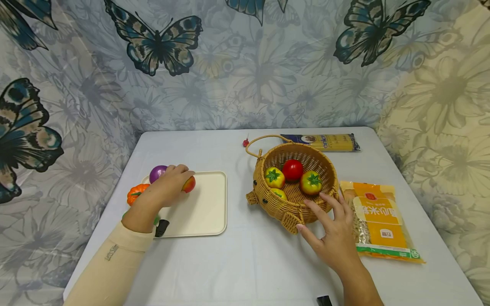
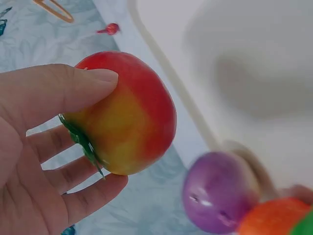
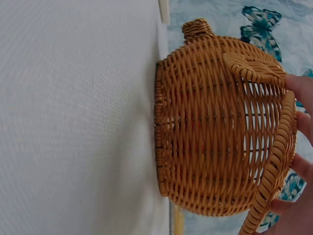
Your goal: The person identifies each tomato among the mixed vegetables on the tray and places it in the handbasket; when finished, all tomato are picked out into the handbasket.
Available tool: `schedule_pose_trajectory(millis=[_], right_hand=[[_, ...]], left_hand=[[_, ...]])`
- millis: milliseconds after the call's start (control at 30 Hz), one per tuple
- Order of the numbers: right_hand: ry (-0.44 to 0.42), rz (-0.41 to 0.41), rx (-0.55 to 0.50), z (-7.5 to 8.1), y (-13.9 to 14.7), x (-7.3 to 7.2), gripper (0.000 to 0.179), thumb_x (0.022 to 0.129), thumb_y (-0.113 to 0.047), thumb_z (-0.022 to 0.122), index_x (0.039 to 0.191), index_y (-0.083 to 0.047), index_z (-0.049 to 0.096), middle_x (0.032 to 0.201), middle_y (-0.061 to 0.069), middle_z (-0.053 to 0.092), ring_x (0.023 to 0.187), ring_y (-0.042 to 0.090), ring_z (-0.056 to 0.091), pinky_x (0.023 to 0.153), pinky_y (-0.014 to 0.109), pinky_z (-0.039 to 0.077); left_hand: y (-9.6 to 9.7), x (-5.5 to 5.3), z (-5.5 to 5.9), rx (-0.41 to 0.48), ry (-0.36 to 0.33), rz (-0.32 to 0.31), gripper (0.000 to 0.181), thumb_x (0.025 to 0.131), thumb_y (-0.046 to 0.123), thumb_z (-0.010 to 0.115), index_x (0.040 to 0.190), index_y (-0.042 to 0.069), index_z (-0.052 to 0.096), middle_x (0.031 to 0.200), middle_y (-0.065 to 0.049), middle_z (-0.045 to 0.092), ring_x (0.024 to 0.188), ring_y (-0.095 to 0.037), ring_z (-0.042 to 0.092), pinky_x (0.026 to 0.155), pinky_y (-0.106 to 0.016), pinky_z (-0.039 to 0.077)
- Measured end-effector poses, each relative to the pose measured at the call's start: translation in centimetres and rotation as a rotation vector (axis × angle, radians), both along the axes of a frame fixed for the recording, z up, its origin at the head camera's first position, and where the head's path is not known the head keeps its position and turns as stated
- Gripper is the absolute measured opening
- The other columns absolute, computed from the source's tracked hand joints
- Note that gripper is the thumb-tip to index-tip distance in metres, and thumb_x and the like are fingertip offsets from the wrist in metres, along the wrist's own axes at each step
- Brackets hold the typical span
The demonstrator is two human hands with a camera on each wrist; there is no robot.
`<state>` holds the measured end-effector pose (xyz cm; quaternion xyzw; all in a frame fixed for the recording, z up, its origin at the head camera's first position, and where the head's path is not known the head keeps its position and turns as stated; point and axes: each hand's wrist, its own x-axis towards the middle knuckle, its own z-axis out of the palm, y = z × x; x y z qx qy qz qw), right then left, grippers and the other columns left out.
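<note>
My left hand (image 1: pixel 168 185) holds a red and yellow tomato (image 2: pixel 132 117) above the cream tray (image 1: pixel 210 204). In the left wrist view the thumb lies on its side and the fingers behind it, near the green leaves. My right hand (image 1: pixel 337 233) grips the near right rim of a wicker basket (image 1: pixel 273 208), fingers over the edge and thumb outside. Inside the basket are a red tomato (image 1: pixel 292 170) and several yellowish ones with green tops, one partly hidden by the rim. The right wrist view shows the basket's woven side and handle (image 3: pixel 271 169).
A purple onion-like vegetable (image 1: pixel 157 173) and an orange pumpkin-like one (image 1: pixel 136 194) lie at the tray's left, with green things half hidden under my left forearm. Behind the basket lies a yellow and blue pack (image 1: pixel 333 143). An orange food bag (image 1: pixel 386 221) lies right of it.
</note>
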<state>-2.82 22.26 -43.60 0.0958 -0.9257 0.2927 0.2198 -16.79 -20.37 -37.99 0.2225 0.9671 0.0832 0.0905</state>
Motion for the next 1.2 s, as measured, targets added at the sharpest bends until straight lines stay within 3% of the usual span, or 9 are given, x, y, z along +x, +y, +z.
schedule_pose_trajectory(millis=[267, 500, 733, 1200], right_hand=[[0.025, 0.006, 0.0, -0.1, 0.0, 0.0, 0.061, 0.076, -0.03, 0.087, 0.133, -0.022, 0.066, 0.151, 0.019, 0.041, 0.149, 0.053, 0.012, 0.111, 0.08, 0.013], [0.049, 0.024, -0.004, -0.3, 0.1, 0.0, 0.058, 0.08, -0.035, 0.084, 0.133, -0.022, 0.066, 0.151, 0.021, 0.041, 0.149, 0.052, 0.011, 0.114, 0.077, 0.01], [0.037, 0.014, -0.002, -0.3, 0.0, 0.1, 0.062, 0.075, -0.027, 0.087, 0.134, -0.022, 0.066, 0.151, 0.02, 0.04, 0.15, 0.051, 0.009, 0.116, 0.075, 0.009], [0.054, 0.019, -0.006, -0.3, 0.0, 0.2, 0.059, 0.078, -0.031, 0.085, 0.134, -0.022, 0.066, 0.152, 0.018, 0.041, 0.151, 0.05, 0.011, 0.117, 0.074, 0.008]], left_hand=[[3.5, -0.7, 2.5, 0.02, 0.01, -0.052, 0.061, 0.087, 0.0, 0.075, 0.145, 0.008, 0.056, 0.144, -0.016, 0.051, 0.13, -0.038, 0.045, 0.103, -0.055, 0.051], [7.1, -1.0, 4.7, -0.022, 0.018, -0.113, 0.062, 0.089, -0.002, 0.072, 0.148, 0.01, 0.053, 0.149, -0.016, 0.047, 0.136, -0.039, 0.04, 0.109, -0.055, 0.045], [10.2, -1.3, 6.2, -0.032, 0.048, -0.18, 0.063, 0.09, -0.001, 0.071, 0.149, 0.01, 0.051, 0.151, -0.013, 0.045, 0.139, -0.036, 0.039, 0.111, -0.053, 0.044], [15.9, -0.9, 8.9, -0.029, 0.097, -0.334, 0.06, 0.094, 0.003, 0.069, 0.149, 0.014, 0.049, 0.155, -0.012, 0.042, 0.139, -0.034, 0.039, 0.11, -0.048, 0.045]])
